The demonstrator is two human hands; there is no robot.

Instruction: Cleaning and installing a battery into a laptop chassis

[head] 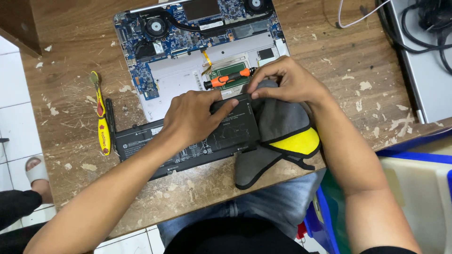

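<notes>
We look down on a worn brown wooden table (329,66) flecked with pale chips; at its far side lies an opened silver laptop (188,70), bottom cover off, blue circuit board and two black fans exposed. Our left hand (190,117) lies palm-down on a long flat black battery pack (188,143), fingers spread narrow, index finger stretched right along its far edge; the battery pack sits on the near-middle of the table, just near of the laptop, tilted so its left end is nearer to us. Our right hand (287,84) pinches the far edge of a grey cloth with black trim and a yellow patch (278,131), fingertips curled tight; the cloth lies at the battery's right end, touching it, hanging over the near table edge. An orange-and-black screwdriver (229,78) rests on the laptop beside the right hand; a yellow-and-red handled tool (101,117) lies well left, with a slim black tool (110,117) just beside it.
</notes>
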